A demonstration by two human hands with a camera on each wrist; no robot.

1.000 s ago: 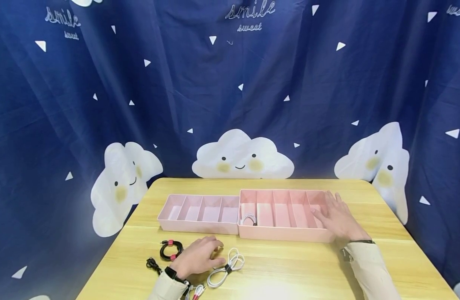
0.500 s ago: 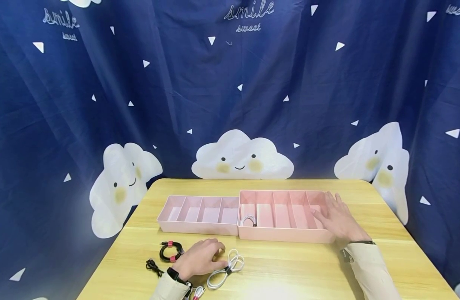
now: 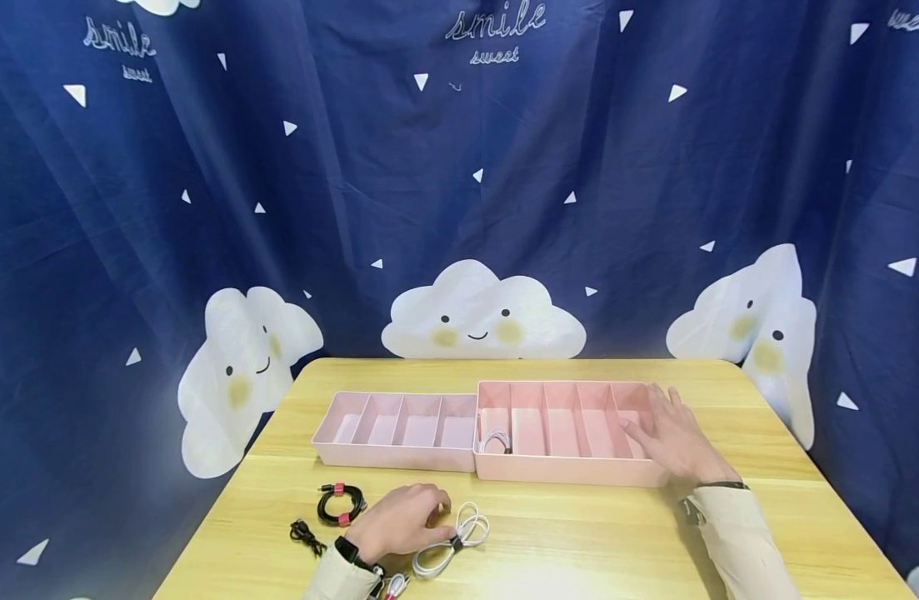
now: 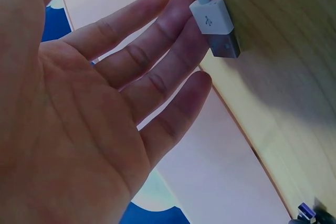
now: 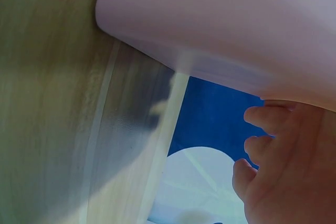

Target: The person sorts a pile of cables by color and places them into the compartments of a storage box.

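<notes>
My left hand hovers over the table beside a white coiled USB cable, its fingers loosely bent and its thumb tip by the cable's dark tie. In the left wrist view, the white USB plug lies against or just beyond my fingertips; I cannot tell if they touch. My right hand holds the right end of the pink divided organizer box, thumb over the end compartment and fingers outside the wall. The right wrist view shows those fingers below the box wall; the thumb is hidden there.
A lilac divided box adjoins the pink one on the left. In the pink box's leftmost compartment sits a white cable. Left of my left hand lie a black coiled cable with red ties and a small black cable.
My left hand has shifted slightly to the right, closer to the white cable's tie. The right hand and both boxes stay in place; the head view tilts a little.
</notes>
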